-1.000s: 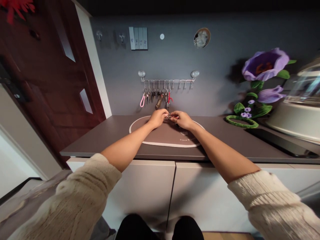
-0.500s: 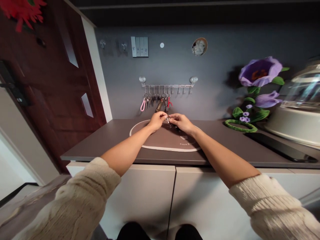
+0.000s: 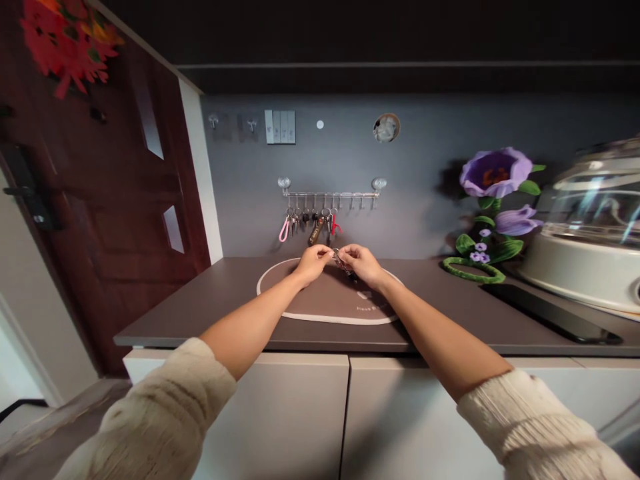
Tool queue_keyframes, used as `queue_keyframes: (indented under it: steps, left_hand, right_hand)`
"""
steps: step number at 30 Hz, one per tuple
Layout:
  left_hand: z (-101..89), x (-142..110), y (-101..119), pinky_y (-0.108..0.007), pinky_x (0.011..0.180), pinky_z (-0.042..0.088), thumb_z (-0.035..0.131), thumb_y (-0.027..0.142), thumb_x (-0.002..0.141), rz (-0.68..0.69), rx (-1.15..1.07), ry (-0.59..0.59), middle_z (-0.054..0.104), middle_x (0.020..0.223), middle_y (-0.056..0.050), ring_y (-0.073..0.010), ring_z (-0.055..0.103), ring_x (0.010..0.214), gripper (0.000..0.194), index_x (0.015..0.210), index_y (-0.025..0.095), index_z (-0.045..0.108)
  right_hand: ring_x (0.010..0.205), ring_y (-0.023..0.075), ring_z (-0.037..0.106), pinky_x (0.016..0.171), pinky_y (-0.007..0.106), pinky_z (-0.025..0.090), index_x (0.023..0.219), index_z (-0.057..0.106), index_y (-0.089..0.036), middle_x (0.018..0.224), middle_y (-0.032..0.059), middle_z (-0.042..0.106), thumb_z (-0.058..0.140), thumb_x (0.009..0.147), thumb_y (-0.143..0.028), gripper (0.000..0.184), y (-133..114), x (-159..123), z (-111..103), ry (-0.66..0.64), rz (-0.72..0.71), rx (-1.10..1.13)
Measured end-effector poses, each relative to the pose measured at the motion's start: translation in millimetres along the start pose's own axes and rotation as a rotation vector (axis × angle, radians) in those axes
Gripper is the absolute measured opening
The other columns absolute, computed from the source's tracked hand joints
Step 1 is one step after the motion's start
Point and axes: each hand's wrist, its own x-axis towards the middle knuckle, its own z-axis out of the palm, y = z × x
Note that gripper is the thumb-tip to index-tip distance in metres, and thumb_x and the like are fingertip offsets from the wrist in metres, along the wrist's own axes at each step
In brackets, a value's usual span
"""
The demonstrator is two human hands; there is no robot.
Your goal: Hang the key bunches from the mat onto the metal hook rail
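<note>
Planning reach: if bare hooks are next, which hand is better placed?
Likely the right hand: it sits below the bare hooks, while the left hand is below the hanging brown tag. Both pinch the key ring.

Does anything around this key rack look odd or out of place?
Yes: the round opening in the wall, above the rack near its right end, appears stuffed with crumpled whitish material, which looks makeshift against that flat surface. Nothing looks spilled.

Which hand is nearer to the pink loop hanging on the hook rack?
Left: the left hand is below and to the right of the pink loop; the right hand is farther right.
</note>
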Motion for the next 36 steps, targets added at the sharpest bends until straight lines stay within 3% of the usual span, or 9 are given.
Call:
queue_keyframes:
  steps: [8, 18, 31, 36]
  left_hand:
    - [0.1, -6, 8, -0.026, 0.073, 0.044, 0.047, 0.025, 0.077, 0.070, 0.103, -0.009, 0.064, 0.080, -0.004, -0.0131, 0.057, 0.074, 0.018, 0.080, 0.013, 0.060]
    - [2.2, -3, -10, -0.027, 0.074, 0.041, 0.044, 0.021, 0.077, 0.145, 0.439, 0.003, 0.062, 0.079, -0.005, -0.0138, 0.053, 0.074, 0.019, 0.075, 0.014, 0.061]
    - [6.5, 0, -20, -0.025, 0.070, 0.041, 0.044, 0.022, 0.077, 0.065, 0.442, -0.004, 0.062, 0.076, -0.004, -0.0123, 0.054, 0.071, 0.019, 0.071, 0.015, 0.061]
    - [7.0, 0, -19, -0.025, 0.070, 0.041, 0.045, 0.021, 0.077, 0.086, 0.420, -0.006, 0.062, 0.073, -0.004, -0.0125, 0.054, 0.070, 0.019, 0.070, 0.015, 0.061]
  right_hand:
    - [0.048, 0.0071, 0.043, 0.049, 0.021, 0.036, 0.074, 0.046, -0.018, 0.057, -0.0047, 0.050, 0.055, 0.068, -0.042, 0.026, 1, -1, -1, 0.022, 0.011, 0.048]
    - [0.055, 0.0081, 0.048, 0.053, 0.022, 0.041, 0.075, 0.047, -0.018, 0.064, -0.0029, 0.052, 0.057, 0.067, -0.041, 0.026, -2, 6, -8, 0.196, 0.034, 0.149]
    - [0.050, 0.0066, 0.048, 0.048, 0.019, 0.039, 0.068, 0.047, -0.016, 0.061, -0.0019, 0.052, 0.048, 0.069, -0.017, 0.002, -36, 70, -22, 0.433, 0.102, 0.237]
    - [0.046, 0.0052, 0.043, 0.044, 0.017, 0.037, 0.063, 0.046, -0.016, 0.055, -0.0021, 0.049, 0.046, 0.067, -0.012, 0.006, -39, 88, -19, 0.469, 0.128, 0.236]
